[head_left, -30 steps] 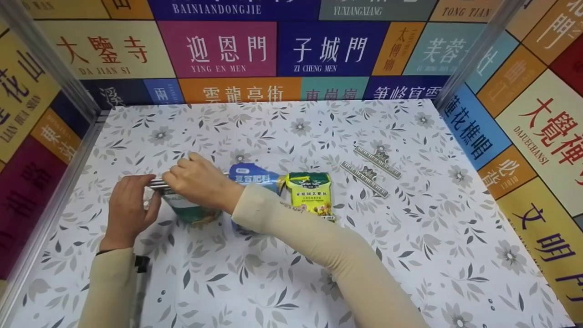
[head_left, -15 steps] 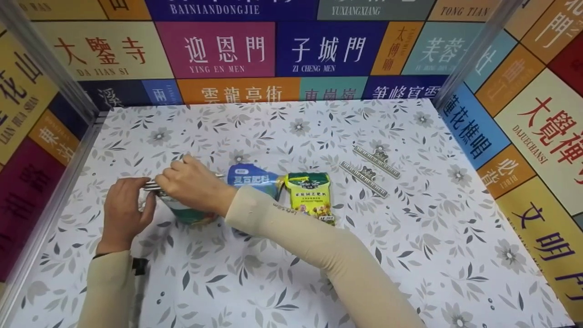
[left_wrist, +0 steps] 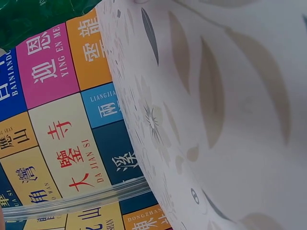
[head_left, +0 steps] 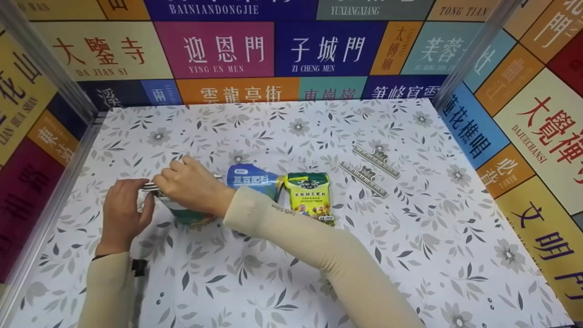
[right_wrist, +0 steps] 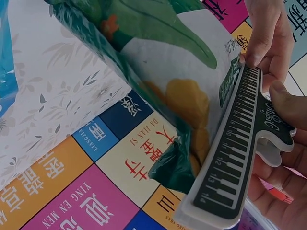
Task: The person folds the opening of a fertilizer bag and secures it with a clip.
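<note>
compared with 1 second ago, the left hand [head_left: 120, 213], the right hand [head_left: 187, 184] and the clip [right_wrist: 232, 153] they hold sit slightly farther to the person's left and a little nearer the person. the right sleeve [head_left: 291, 232] shifts left too, uncovering more of the yellow packet's [head_left: 313, 197] lower edge and hiding more of the blue pouch's [head_left: 250, 178] bottom.
</note>
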Motion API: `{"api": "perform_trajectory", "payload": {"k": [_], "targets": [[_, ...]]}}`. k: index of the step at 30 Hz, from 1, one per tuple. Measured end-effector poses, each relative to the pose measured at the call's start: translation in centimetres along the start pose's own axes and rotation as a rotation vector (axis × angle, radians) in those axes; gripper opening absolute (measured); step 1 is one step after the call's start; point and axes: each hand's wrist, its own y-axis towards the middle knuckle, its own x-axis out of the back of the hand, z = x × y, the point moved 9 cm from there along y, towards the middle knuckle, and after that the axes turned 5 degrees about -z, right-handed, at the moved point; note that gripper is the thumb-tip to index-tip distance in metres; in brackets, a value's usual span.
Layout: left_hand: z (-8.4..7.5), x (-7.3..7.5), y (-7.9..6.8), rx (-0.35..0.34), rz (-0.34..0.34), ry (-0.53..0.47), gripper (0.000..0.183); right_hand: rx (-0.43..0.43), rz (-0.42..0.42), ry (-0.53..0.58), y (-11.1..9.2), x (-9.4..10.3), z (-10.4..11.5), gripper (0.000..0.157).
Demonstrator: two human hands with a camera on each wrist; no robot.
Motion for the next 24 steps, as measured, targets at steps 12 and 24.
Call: {"api": "perform_trajectory", "payload": {"k": [12,24], "targets": [[0.2,-0.1,-0.2,0.006,0.003,0.011,0.036,-0.029,-0.030,0.013,-0.5,-0.1,-0.4,0.020],[0.4,-0.5,-0.5,0.014,0.030,0.028,0.041,-0.050,-0.033,0.051,-1.1,-0.5,-1.0,0.022]]}}
